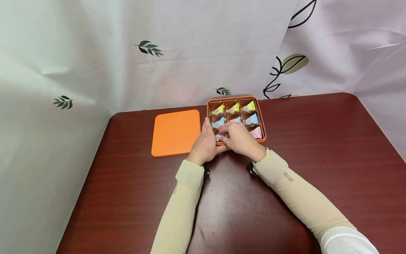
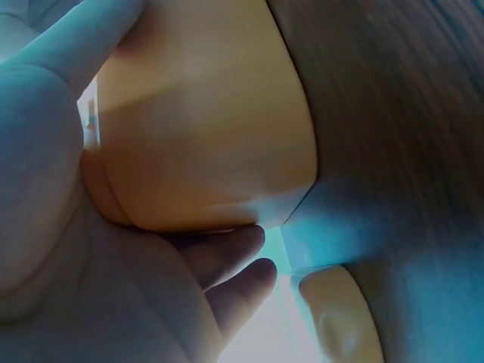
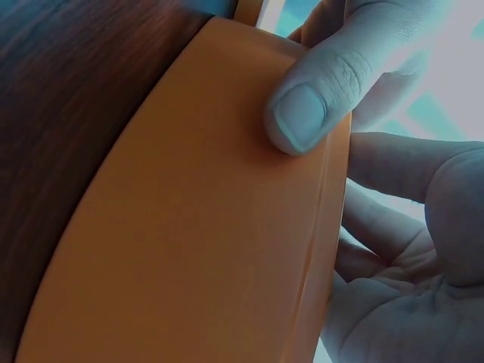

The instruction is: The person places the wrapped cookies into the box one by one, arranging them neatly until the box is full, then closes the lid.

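Observation:
An orange box stands at the table's far edge, with small wrapped candies in its divided tray. My left hand grips its near left corner. The left thumb lies along the front wall, while the other fingers extend along the left side. Over the near row, my right hand reaches in and pinches at a pale wrapped candy in the near left compartment. That hand covers the near middle compartment. From the right wrist, the right hand shows above the box rim, partly blurred by glare.
Left of the box lies an orange square lid, flat on the dark red table. Yellow candies fill the far row, with blue candies in the middle one. A white curtain hangs behind the table.

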`<action>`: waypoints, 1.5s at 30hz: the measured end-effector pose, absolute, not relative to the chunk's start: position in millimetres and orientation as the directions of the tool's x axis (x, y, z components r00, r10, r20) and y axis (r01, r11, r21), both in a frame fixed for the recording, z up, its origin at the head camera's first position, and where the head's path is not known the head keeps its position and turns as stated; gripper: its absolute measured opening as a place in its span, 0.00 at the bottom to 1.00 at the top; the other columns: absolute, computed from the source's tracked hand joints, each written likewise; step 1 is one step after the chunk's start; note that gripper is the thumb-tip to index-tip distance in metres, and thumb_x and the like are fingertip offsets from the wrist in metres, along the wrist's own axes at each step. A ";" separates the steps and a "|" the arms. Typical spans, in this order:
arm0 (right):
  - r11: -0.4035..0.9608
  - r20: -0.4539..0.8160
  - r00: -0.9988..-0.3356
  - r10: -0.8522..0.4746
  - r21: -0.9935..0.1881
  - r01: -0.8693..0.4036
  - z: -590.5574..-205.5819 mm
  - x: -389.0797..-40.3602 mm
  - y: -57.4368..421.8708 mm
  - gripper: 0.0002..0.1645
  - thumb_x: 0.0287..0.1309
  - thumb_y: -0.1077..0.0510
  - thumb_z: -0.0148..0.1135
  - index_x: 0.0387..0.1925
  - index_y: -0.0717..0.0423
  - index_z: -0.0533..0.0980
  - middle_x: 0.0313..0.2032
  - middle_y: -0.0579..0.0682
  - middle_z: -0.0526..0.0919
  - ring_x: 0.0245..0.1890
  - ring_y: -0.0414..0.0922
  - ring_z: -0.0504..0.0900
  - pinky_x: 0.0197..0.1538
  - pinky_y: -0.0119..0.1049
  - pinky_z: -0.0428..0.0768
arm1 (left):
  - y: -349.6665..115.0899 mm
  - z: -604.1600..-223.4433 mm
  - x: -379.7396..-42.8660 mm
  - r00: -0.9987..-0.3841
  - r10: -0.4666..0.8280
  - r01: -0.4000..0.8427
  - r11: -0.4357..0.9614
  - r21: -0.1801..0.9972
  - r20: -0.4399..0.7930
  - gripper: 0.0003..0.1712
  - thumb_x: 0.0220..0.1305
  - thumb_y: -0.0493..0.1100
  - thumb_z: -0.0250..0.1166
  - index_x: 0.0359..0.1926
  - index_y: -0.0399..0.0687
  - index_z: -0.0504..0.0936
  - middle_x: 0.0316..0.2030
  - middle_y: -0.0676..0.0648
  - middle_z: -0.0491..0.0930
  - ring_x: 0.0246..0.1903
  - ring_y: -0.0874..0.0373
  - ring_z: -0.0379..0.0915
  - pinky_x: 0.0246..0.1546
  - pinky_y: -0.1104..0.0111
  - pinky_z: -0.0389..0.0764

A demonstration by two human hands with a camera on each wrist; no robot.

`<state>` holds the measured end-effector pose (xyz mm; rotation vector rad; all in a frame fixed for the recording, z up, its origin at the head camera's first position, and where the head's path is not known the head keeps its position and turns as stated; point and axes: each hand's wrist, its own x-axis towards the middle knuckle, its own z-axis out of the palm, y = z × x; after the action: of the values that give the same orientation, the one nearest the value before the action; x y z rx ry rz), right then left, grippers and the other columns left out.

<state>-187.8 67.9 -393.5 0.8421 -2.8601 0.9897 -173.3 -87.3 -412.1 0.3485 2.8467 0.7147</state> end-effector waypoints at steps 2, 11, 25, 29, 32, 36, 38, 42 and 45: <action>0.656 0.172 -0.856 -0.488 -0.575 -0.490 -392.7 -187.4 67.6 0.11 0.60 0.67 0.64 0.43 0.66 0.86 0.45 0.56 0.87 0.39 0.47 0.84 0.46 0.43 0.81 | -87.9 -411.2 -172.9 -0.955 0.269 0.180 0.860 0.478 -0.124 0.73 0.60 0.65 0.69 0.76 0.28 0.28 0.77 0.30 0.33 0.75 0.42 0.48 0.67 0.57 0.66; 0.650 0.196 -0.857 -0.477 -0.578 -0.493 -391.6 -183.8 68.1 0.13 0.59 0.67 0.65 0.46 0.65 0.85 0.44 0.55 0.87 0.38 0.47 0.83 0.44 0.43 0.81 | -88.8 -410.8 -172.6 -0.953 0.276 0.174 0.837 0.518 -0.127 0.73 0.60 0.64 0.70 0.76 0.29 0.28 0.78 0.31 0.31 0.76 0.42 0.43 0.71 0.57 0.58; 0.611 0.271 -0.856 -0.439 -0.608 -0.506 -389.7 -177.0 68.8 0.14 0.68 0.68 0.56 0.49 0.62 0.84 0.47 0.57 0.86 0.49 0.53 0.82 0.54 0.51 0.76 | -92.4 -404.8 -172.2 -0.952 0.266 0.139 0.815 0.562 -0.150 0.75 0.57 0.61 0.74 0.77 0.35 0.26 0.78 0.34 0.30 0.77 0.43 0.39 0.70 0.55 0.62; 0.603 0.289 -0.859 -0.423 -0.618 -0.505 -391.5 -174.8 65.3 0.15 0.69 0.68 0.55 0.51 0.63 0.83 0.48 0.57 0.86 0.50 0.53 0.81 0.54 0.50 0.77 | -98.5 -397.8 -170.8 -0.956 0.249 0.115 0.803 0.584 -0.153 0.78 0.52 0.56 0.79 0.78 0.39 0.26 0.78 0.34 0.31 0.77 0.42 0.40 0.70 0.54 0.61; 0.596 0.297 -0.858 -0.420 -0.623 -0.507 -392.4 -172.2 61.9 0.15 0.70 0.68 0.55 0.53 0.63 0.82 0.49 0.57 0.85 0.50 0.53 0.81 0.54 0.49 0.77 | -105.0 -391.7 -169.2 -0.960 0.236 0.101 0.793 0.601 -0.150 0.79 0.50 0.52 0.81 0.79 0.41 0.26 0.79 0.36 0.32 0.78 0.45 0.35 0.72 0.55 0.57; 0.578 0.320 -0.847 -0.424 -0.624 -0.526 -391.8 -167.5 57.8 0.17 0.70 0.68 0.54 0.56 0.62 0.80 0.52 0.57 0.83 0.49 0.51 0.79 0.52 0.47 0.77 | -113.4 -384.6 -167.6 -0.964 0.226 0.095 0.783 0.615 -0.139 0.78 0.50 0.48 0.81 0.79 0.42 0.27 0.79 0.38 0.34 0.78 0.47 0.34 0.72 0.54 0.55; 0.566 0.329 -0.841 -0.430 -0.627 -0.535 -391.3 -164.9 55.8 0.17 0.70 0.68 0.55 0.57 0.62 0.79 0.54 0.57 0.81 0.47 0.50 0.79 0.49 0.46 0.78 | -117.4 -382.0 -166.9 -0.965 0.219 0.090 0.790 0.607 -0.143 0.76 0.52 0.48 0.80 0.80 0.43 0.29 0.79 0.38 0.35 0.78 0.46 0.35 0.72 0.53 0.56; 0.534 0.354 -0.821 -0.448 -0.630 -0.564 -392.4 -160.8 51.1 0.19 0.68 0.69 0.55 0.58 0.62 0.79 0.54 0.57 0.80 0.46 0.49 0.78 0.49 0.44 0.77 | -125.4 -379.9 -165.5 -0.967 0.205 0.080 0.810 0.581 -0.153 0.69 0.59 0.50 0.75 0.80 0.41 0.32 0.79 0.37 0.37 0.78 0.45 0.37 0.72 0.52 0.55; 0.511 0.377 -0.802 -0.463 -0.626 -0.590 -393.3 -157.9 47.7 0.19 0.68 0.69 0.56 0.58 0.62 0.78 0.54 0.57 0.80 0.50 0.50 0.78 0.53 0.44 0.77 | -131.6 -380.1 -164.5 -0.965 0.203 0.076 0.822 0.564 -0.165 0.61 0.66 0.52 0.69 0.80 0.40 0.33 0.79 0.36 0.38 0.78 0.45 0.37 0.73 0.50 0.53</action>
<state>-157.9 47.7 -393.3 0.9094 -2.5867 1.1658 -164.5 -131.6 -380.1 0.2161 2.7876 0.8490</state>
